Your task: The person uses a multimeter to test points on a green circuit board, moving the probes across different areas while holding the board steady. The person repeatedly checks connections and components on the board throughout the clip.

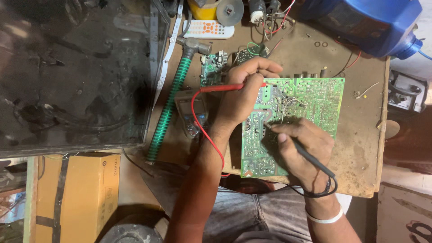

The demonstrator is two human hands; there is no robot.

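A large green circuit board [315, 101] lies solder side up on a worn brown table [360, 148]. My left hand [243, 96] grips a red test probe [220, 88], its tip on the board's upper left area. A red lead runs from it past a multimeter [192, 112] lying left of the board. My right hand [299, 146] grips a black test probe [315, 161], with the tip pressed on the board's lower middle. Its black lead loops around my right wrist.
A hammer with a green coiled handle [173, 96] lies left of the multimeter. A dark flat screen panel [76, 67] fills the left. A remote control [209, 29], small circuit boards [211, 67], a blue appliance [369, 22] and a cardboard box [85, 193] surround the work area.
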